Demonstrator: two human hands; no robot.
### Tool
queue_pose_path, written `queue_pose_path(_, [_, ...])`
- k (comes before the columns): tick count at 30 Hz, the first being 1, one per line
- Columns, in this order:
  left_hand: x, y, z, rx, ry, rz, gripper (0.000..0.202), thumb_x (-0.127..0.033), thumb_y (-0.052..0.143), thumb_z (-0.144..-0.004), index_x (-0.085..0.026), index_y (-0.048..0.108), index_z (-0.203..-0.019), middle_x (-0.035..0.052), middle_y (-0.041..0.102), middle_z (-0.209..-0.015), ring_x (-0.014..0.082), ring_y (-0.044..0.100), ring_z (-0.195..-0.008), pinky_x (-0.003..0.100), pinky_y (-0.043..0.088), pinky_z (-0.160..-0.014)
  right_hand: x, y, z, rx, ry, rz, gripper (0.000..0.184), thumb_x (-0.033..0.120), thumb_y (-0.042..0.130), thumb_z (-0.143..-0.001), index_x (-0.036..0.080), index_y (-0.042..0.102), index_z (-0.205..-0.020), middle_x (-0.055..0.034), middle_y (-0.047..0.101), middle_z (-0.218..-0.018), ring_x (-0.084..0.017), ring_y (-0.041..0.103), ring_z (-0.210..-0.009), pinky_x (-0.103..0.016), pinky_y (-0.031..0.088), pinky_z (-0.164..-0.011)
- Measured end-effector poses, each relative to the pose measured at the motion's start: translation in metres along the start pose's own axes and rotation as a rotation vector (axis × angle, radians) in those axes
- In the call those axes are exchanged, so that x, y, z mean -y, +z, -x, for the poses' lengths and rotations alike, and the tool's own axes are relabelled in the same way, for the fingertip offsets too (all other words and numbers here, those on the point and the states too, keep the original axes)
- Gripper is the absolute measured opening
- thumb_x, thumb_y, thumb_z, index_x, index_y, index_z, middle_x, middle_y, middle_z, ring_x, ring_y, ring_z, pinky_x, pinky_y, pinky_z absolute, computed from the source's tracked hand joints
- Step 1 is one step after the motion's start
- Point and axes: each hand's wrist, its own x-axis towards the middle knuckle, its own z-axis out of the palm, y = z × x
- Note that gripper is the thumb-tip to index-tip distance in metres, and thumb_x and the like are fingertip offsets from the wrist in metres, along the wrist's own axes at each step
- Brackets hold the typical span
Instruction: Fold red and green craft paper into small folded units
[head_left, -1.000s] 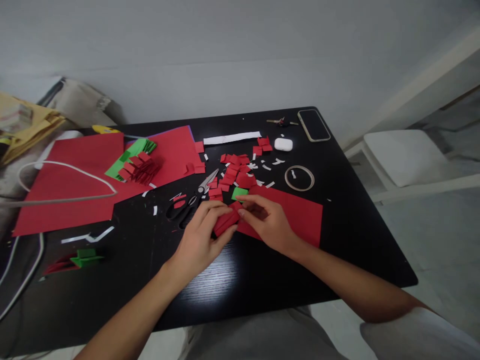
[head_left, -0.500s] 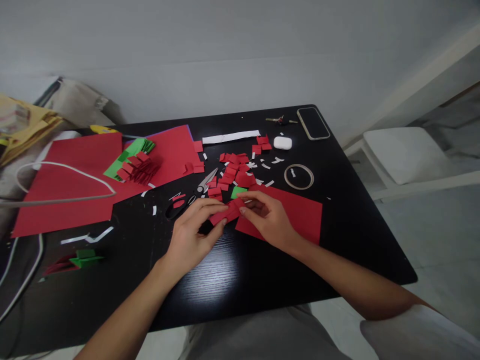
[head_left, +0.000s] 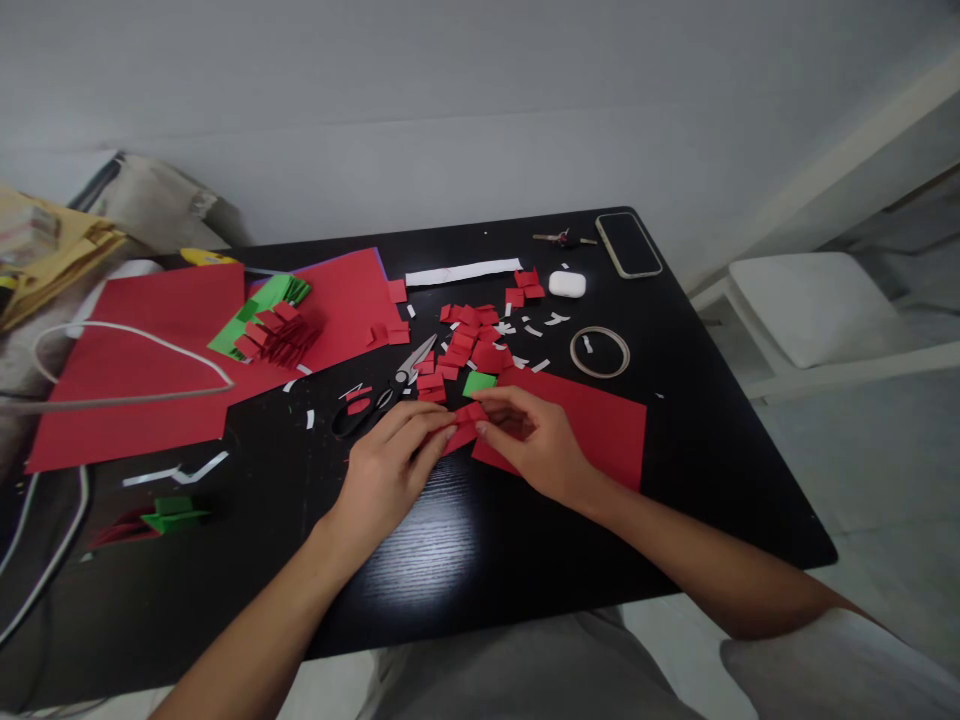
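Observation:
Between my two hands is a small folded red paper piece (head_left: 468, 416). My left hand (head_left: 394, 455) pinches its left end between thumb and fingers. On the right end, the thumb and fingertips of my right hand (head_left: 532, 440) are closed. A red paper sheet (head_left: 600, 425) lies partly under my right hand. Just beyond the fingertips are a green paper square (head_left: 479, 384) and a pile of folded red paper pieces (head_left: 469, 335). Black-handled scissors (head_left: 390, 388) lie half open beside my left hand.
Red sheets (head_left: 150, 380) and a stack of green and red folded strips (head_left: 274, 325) cover the left. A roll of tape (head_left: 599, 352), a white earbud case (head_left: 568, 284), keys (head_left: 564, 239) and a phone (head_left: 628, 245) lie at right. A white cable (head_left: 135, 335) loops at far left.
My left fingers have closed in along the red paper piece, covering more of its left end. The right hand stays nearly where it was.

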Motion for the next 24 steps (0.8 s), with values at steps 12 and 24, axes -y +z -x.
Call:
queue_pose_path(12, [-0.009,0.003,0.002,-0.022,-0.065,0.071,0.006,-0.013,0.065,-0.097,-0.016,0.069,-0.1,0.0041,0.074,-0.094,0.0142,0.07,-0.086,0.025,0.056,-0.078,0.002,0.002,0.003,-0.017,-0.164,0.166,0.017,0.019,0.071,-0.093,0.023,0.074,-0.11,-0.0032,0.082,-0.1,-0.017,0.078,-0.087,-0.028,0.064,-0.08])
queue_pose_path(24, [-0.013,-0.004,0.002,0.041,-0.101,0.267,0.017,-0.018,0.068,-0.093,-0.016,0.068,-0.109,0.0064,0.069,-0.1,0.0163,0.063,-0.084,0.03,0.054,-0.073,0.001,-0.002,0.006,0.008,-0.365,0.313,0.02,0.018,0.065,-0.099,0.021,0.074,-0.117,-0.0065,0.082,-0.109,-0.019,0.078,-0.099,-0.033,0.061,-0.091])
